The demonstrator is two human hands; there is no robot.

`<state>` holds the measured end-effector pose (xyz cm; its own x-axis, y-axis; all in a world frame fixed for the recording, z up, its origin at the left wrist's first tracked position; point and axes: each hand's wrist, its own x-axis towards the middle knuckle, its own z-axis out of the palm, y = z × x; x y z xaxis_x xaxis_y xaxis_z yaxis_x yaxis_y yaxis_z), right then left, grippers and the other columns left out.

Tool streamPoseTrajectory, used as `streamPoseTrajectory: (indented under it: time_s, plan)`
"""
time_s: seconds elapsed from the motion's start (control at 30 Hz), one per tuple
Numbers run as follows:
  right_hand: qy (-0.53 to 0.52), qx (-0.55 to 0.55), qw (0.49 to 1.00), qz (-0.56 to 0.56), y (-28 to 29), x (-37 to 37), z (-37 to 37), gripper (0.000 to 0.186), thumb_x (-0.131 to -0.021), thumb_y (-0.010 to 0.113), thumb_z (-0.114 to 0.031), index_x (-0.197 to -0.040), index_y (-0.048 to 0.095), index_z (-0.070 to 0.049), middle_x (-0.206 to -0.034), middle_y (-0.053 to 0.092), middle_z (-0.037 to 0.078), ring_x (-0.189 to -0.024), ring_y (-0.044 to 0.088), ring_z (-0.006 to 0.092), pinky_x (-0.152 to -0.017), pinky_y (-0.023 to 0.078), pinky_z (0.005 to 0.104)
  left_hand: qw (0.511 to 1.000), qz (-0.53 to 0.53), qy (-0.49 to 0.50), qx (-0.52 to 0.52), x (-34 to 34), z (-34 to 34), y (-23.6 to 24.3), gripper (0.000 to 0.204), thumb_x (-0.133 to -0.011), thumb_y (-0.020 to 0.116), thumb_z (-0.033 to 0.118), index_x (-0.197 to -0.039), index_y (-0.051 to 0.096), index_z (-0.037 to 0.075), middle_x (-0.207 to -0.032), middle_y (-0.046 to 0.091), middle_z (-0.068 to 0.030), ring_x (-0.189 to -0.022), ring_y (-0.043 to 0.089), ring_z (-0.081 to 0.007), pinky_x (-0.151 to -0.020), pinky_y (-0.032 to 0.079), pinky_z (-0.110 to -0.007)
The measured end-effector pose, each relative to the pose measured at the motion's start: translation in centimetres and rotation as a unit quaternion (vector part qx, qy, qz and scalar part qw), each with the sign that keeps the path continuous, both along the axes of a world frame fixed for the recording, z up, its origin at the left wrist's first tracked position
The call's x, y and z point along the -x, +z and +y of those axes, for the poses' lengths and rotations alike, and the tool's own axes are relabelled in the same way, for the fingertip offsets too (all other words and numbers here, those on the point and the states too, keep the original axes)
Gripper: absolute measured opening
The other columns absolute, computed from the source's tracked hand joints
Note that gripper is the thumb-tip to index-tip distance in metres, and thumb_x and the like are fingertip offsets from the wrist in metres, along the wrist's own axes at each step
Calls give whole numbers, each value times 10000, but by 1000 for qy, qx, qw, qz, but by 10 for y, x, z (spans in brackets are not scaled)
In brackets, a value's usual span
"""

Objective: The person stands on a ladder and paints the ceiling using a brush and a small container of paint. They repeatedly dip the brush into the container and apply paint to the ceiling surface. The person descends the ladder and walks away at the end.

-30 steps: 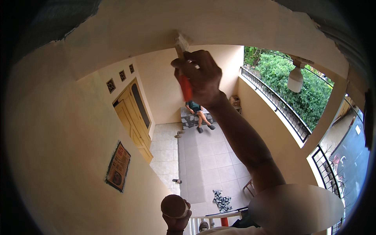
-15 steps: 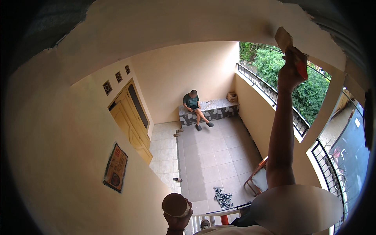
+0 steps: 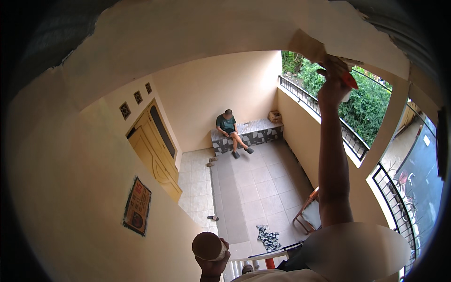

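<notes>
Brush (image 3: 306,46), pinched in the right hand (image 3: 333,85), has swung right along the beam (image 3: 197,35) to the stretch by the greenery (image 3: 361,113), putting the work on another section, while the left hand (image 3: 214,266) stays curled around the round container (image 3: 207,246).

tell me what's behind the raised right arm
Green bushes and a black railing show on both sides of the arm; a pale thing peeks out beside the right hand. Whatever lies directly behind the arm is covered.
</notes>
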<state>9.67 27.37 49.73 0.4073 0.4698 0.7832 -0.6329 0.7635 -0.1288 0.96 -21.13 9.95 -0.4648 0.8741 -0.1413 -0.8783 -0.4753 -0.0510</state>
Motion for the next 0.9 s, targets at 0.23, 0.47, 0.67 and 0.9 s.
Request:
streamPoseTrajectory:
  time_s: [0.23, 0.47, 0.67, 0.9]
  plan:
    - [-426, -139, 891, -72, 35, 13, -22, 164, -804, 736, -15, -949, 738, -92, -884, 670, 66, -826, 676, 205, -710, 562, 323, 1000, 9, 4, 18, 4, -8, -4, 580, -896, 588, 574, -1301, 601, 159, -1272, 611, -152, -1243, 531, -348, -935, 529, -519]
    - [-403, -302, 854, -130, 35, 146, -163, 297, -664, 781, -82, -947, 750, -165, -890, 618, 38, -786, 631, 209, -634, 550, 338, 1000, -28, 6, -9, 2, 3, 7, 596, -882, 601, 586, -1293, 603, 155, -1251, 614, -154, -1236, 520, -344, -935, 513, -517]
    - [68, -243, 963, -94, 61, 129, -125, 139, -854, 701, 33, -956, 727, -58, -969, 725, 42, -859, 700, 156, -699, 560, 270, 994, 81, -1, 76, 11, 0, -7, 584, -783, 669, 594, -1215, 606, 206, -1259, 564, -102, -1230, 490, -280, -899, 496, -465]
    - [-204, -161, 964, 55, 97, 49, -49, 89, -857, 717, -52, -925, 724, 5, -937, 740, 57, -739, 695, 134, -603, 543, 245, 978, 149, 71, 130, 9, -20, -28, 535, -809, 666, 552, -1212, 608, 205, -1255, 571, -99, -1220, 505, -299, -906, 504, -480]
